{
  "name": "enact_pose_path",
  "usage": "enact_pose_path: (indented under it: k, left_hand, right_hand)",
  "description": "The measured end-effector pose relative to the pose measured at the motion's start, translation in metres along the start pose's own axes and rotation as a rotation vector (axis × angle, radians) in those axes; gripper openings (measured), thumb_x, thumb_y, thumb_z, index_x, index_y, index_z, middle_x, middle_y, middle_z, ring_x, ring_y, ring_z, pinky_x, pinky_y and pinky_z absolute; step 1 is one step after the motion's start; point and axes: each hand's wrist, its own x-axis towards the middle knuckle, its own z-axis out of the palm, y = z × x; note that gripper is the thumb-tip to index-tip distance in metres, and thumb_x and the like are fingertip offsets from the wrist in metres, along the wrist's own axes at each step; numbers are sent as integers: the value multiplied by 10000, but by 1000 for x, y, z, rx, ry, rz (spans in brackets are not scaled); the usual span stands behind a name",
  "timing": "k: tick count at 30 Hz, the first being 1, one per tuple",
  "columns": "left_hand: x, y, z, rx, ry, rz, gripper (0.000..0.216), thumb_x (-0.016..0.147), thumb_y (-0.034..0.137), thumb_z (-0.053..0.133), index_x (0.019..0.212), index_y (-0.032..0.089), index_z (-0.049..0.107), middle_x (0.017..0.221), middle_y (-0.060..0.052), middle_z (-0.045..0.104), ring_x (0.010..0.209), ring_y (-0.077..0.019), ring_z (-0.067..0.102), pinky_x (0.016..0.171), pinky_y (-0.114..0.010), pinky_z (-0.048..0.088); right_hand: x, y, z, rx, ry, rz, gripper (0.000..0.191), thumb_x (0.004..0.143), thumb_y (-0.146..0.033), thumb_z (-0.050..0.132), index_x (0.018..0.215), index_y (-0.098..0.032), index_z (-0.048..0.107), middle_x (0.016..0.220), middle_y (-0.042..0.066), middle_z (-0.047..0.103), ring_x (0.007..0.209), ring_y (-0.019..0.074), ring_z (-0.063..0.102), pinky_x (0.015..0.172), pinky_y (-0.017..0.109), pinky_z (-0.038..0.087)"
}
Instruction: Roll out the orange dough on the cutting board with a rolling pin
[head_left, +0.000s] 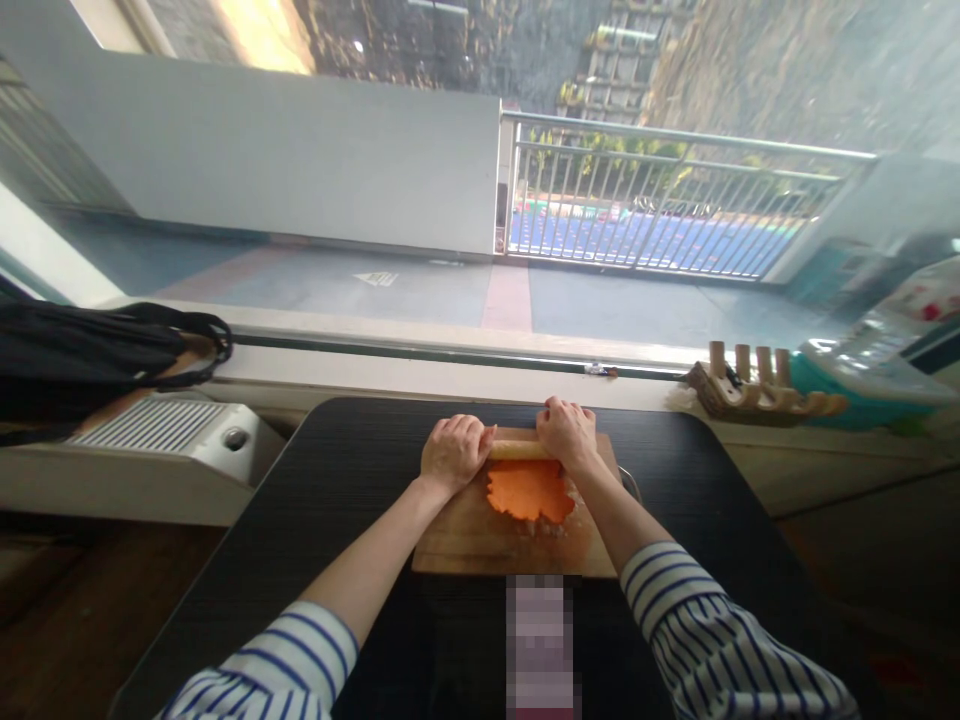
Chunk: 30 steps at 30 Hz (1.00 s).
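Observation:
My left hand [455, 452] and my right hand [568, 430] are closed over the two ends of a wooden rolling pin [517, 451]. The pin lies crosswise at the far edge of a flat sheet of orange dough [529, 492]. This dough has a ragged outline and rests on a wooden cutting board [465, 548]. Whitish flour or crumbs are scattered near its lower and right edges. The ends of the pin are hidden under my fingers.
The board sits on a dark table [315, 530] by a window. On the sill at right stand a wooden rack [750, 390] and a teal container [832, 375]. At left are a black bag [90, 350] and a radiator [180, 440]. A pixelated patch covers the table's near edge.

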Motion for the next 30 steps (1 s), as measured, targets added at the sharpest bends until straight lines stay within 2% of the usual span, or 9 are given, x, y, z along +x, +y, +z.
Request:
enact_pose_path:
  k: [10, 15, 19, 22, 26, 30]
  left_hand:
    - [8, -2, 7, 10, -13, -56, 408, 967, 397, 319, 773, 184, 608, 803, -89, 660, 815, -226, 595, 717, -355, 378]
    - [12, -4, 3, 36, -50, 54, 464, 954, 474, 331, 788, 172, 642, 842, -98, 644, 847, -230, 580, 724, -356, 402]
    - [17, 4, -8, 73, -62, 2, 557, 958, 493, 288, 752, 159, 684, 853, -124, 628, 853, -239, 564, 731, -373, 422]
    - [11, 16, -24, 72, -81, -51, 583, 955, 508, 272, 766, 165, 704, 848, -123, 618, 847, -239, 557, 731, -378, 431]
    - [-15, 35, -42, 35, -101, -90, 567, 956, 496, 274, 799, 165, 708, 862, -123, 613, 861, -247, 552, 753, -388, 439]
    - [-43, 52, -46, -2, -132, -126, 531, 965, 451, 280, 827, 157, 699, 862, -117, 612, 851, -240, 552, 767, -388, 450]
  right_hand:
    - [13, -1, 5, -30, -3, 14, 302, 912, -244, 348, 1003, -165, 625, 987, 133, 699, 997, 250, 614, 854, 377, 357]
    - [21, -2, 4, -27, 18, 19, 276, 896, -230, 383, 968, -168, 642, 952, 123, 714, 962, 243, 638, 819, 358, 376]
    - [20, -4, -7, -10, 45, -8, 285, 906, -222, 378, 951, -177, 656, 917, 106, 726, 906, 221, 660, 802, 337, 387]
    - [4, 1, -14, 16, 53, -71, 299, 931, -237, 363, 1028, -206, 644, 970, 75, 727, 950, 192, 651, 851, 320, 377]
    - [-35, 16, -19, 98, 90, -264, 286, 947, -292, 387, 1093, -237, 627, 1099, 40, 702, 1050, 164, 609, 949, 297, 335]
    - [-68, 29, -18, 138, 136, -377, 298, 951, -305, 377, 1090, -223, 628, 1107, 44, 698, 1043, 187, 603, 994, 350, 310]
